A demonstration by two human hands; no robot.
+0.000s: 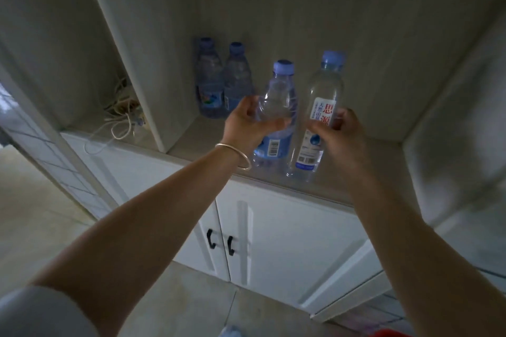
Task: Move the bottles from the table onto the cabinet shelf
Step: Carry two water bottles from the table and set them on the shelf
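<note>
Hands (247, 126) (338, 134) each clamped around a clear ribbed plastic bottle (276, 115) (319, 117).

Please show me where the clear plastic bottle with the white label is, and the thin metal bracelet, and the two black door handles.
Clear plastic bottle with white label (317, 128): head view, on its label.
Thin metal bracelet (241, 154): head view, on the band at the left wrist.
Black door handles (210, 238): head view, on the left handle.

Single head-worn wide-angle view, looking forward and slightly down into an open cabinet shelf (356, 150) at close range. Both forearms enter from the lower edge toward frame centre. The shelf recess fills the upper half; white cabinet doors (287, 241) and floor (32, 213) occupy the lower half. Edges bow with lens distortion.
</note>
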